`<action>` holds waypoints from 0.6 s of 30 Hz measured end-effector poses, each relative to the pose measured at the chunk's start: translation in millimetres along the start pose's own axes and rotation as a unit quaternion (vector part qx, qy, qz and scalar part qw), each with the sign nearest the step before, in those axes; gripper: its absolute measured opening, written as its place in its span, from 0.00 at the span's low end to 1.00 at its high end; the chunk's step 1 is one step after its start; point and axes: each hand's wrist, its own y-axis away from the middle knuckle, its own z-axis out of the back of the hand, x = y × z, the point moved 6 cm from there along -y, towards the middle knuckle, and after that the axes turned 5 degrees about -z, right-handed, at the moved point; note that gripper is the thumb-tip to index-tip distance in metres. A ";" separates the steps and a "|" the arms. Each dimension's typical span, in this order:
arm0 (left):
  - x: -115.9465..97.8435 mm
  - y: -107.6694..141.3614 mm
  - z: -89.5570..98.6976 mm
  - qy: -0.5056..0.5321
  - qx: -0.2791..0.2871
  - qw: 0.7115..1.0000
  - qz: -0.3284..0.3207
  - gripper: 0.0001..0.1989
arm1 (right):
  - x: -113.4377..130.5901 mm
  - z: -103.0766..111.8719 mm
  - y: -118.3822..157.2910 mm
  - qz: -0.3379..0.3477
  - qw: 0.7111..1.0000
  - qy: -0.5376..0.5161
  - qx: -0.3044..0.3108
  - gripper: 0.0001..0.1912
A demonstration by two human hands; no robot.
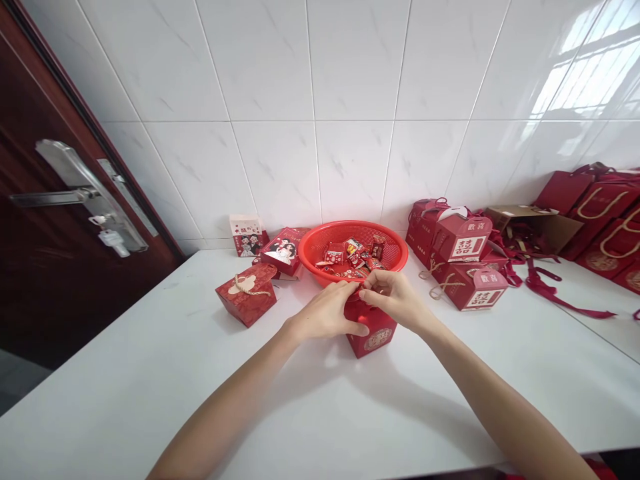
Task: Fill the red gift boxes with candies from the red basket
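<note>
Gripping red box (on desk, 6 o'clock of basket) at 9 o'clock w/ L hand; pinching its top w/ R hand, exact part unclear. Best press lightly, esp. at edges.

Left forearm: I am seeing it slanting inward from lower left.
Left hand: showing its back, thumb spreading from fingers.
Right forearm: slanting inward from lower right.
Right hand: curling, fingertips closing near thumb.
</note>
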 end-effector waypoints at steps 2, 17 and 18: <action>0.6 -0.2 0.0 0.003 0.000 1.000 0.004 0.27 | -2.6 -2.5 0.9 -0.017 0.998 -0.065 0.016 0.13; 23.4 -18.1 -3.4 0.171 -0.081 0.977 -0.102 0.16 | 50.8 156.9 76.6 0.171 0.885 -0.105 -0.421 0.11; 25.2 -19.6 -10.5 0.174 -0.066 0.977 -0.101 0.15 | 53.9 170.0 83.4 0.185 0.873 -0.079 -0.445 0.10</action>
